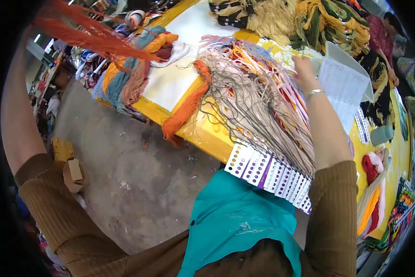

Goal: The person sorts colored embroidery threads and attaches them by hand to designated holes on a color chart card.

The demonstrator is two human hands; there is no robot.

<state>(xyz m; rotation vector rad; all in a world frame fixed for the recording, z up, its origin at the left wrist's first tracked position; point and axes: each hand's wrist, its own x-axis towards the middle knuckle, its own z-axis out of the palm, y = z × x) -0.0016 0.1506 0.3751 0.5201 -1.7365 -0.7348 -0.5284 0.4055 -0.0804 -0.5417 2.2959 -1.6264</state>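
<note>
My left forearm rises along the left edge, and its hand is out of view. Blurred orange-red yarn (101, 39) stretches from the upper left corner towards the table. My right hand (304, 69) is closed at the upper end of a wide bundle of pale, grey and coloured threads (263, 97); what its fingers hold is too small to tell. White cards with punched holes (265, 173) line the lower end of that bundle. An orange skein (189, 104) lies beside it, across the table's edge.
The yellow table (207, 138) bears blue, orange and brown skeins (133, 74) at left and yellow-green skeins (332, 23) at the back. A printed sheet (341, 87) lies against a white tray (348, 57). A green cup (382, 135) is at right. Another person (380, 37) stands at upper right.
</note>
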